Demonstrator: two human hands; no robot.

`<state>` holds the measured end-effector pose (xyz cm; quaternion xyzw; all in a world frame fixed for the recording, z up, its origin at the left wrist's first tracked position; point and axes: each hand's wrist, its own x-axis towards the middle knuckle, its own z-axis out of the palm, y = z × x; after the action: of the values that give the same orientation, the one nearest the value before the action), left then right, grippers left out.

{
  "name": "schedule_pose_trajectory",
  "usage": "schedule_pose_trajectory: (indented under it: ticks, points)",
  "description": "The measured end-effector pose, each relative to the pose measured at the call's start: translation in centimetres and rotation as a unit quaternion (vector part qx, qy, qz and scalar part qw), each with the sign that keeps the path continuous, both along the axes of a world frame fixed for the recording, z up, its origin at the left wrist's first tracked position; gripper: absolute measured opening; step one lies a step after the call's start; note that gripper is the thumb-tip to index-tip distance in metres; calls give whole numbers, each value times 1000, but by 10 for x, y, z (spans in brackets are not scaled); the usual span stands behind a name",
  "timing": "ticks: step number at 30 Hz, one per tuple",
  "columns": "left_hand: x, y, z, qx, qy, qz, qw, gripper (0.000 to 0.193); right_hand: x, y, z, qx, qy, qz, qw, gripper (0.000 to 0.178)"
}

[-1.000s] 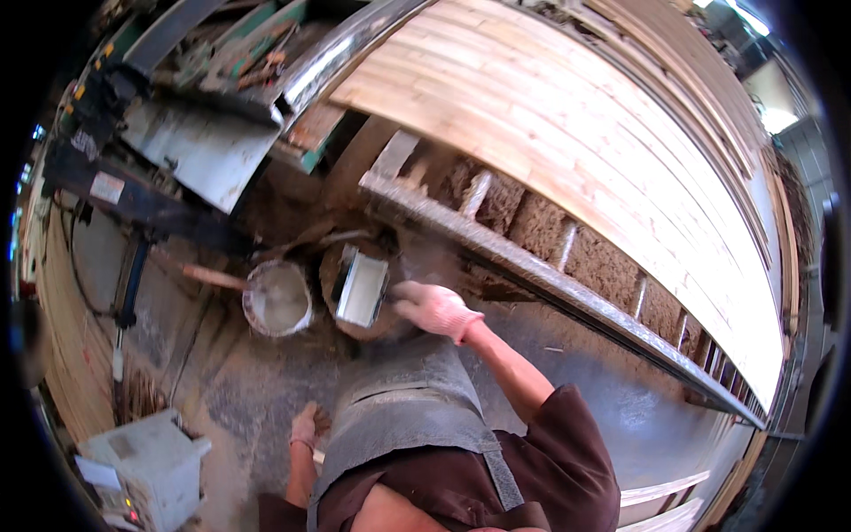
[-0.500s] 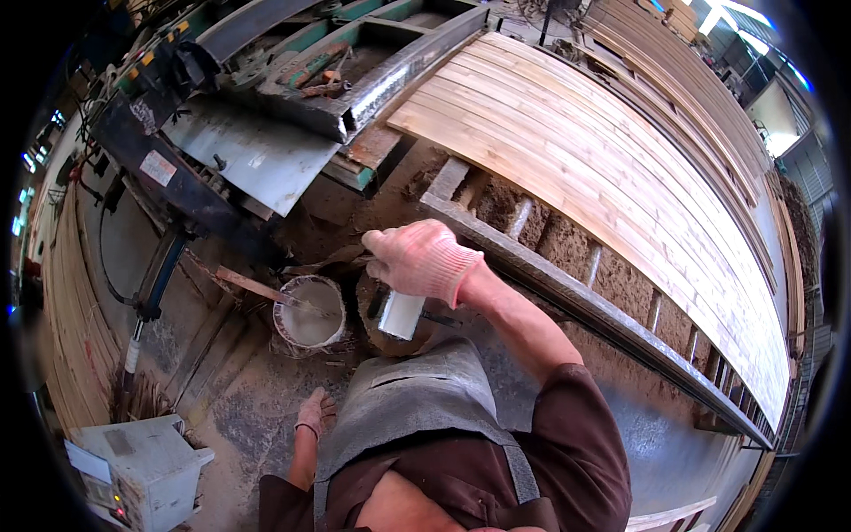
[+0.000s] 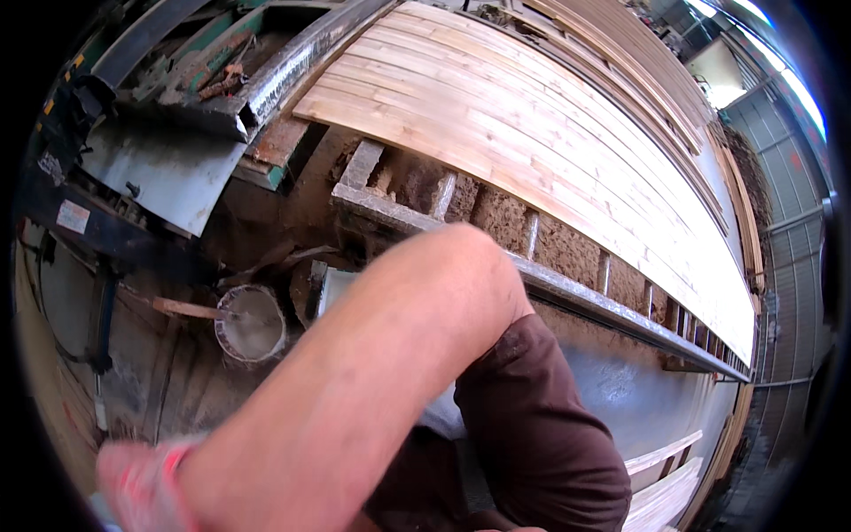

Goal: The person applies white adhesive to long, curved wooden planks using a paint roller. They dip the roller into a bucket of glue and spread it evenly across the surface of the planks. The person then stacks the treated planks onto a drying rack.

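My right forearm sweeps across the lower half of the view, its elbow raised. My right hand (image 3: 146,488), in a pale pinkish work glove, is at the lower left; its fingers are smeared and partly cut off, so their hold is hidden. My left hand is out of sight. Beyond the forearm stands a round bucket (image 3: 222,341) of pale, thick liquid, with a wooden stick (image 3: 186,308) leaning in it. Beside the bucket, a white-faced rectangular tool (image 3: 335,291) shows partly, the forearm covering the rest.
A wide panel of wooden strips (image 3: 496,115) lies on a metal roller frame (image 3: 585,288) ahead and to the right. Dark machinery with a metal sheet (image 3: 168,168) is at the left. Stacked boards (image 3: 612,53) lie at the far side.
My right hand has left the white-faced tool and swung to the lower left, the forearm now crossing my body. My left hand has gone from view. The whole view has shifted rightward.
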<state>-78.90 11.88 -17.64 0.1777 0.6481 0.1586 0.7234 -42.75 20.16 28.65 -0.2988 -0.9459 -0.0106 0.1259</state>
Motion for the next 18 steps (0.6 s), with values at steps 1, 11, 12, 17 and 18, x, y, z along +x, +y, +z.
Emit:
schedule_pose_trajectory:
  ticks: [1,11,12,17,18]
  points:
    - [10,-6,0,-4,3,1,1000,42,5,-6,5,13,-3,12,1000,21]
    - [75,-104,18,-23,32,75,996,43,29,-52,26,104,5,131,986,25]
    - [80,-105,20,-21,30,73,997,43,32,-59,29,117,2,129,985,26]
    - [79,-170,67,-34,50,192,980,44,-12,-53,31,164,41,245,955,30]
    - [92,-107,21,-26,24,66,997,44,34,-62,36,187,-7,126,974,31]
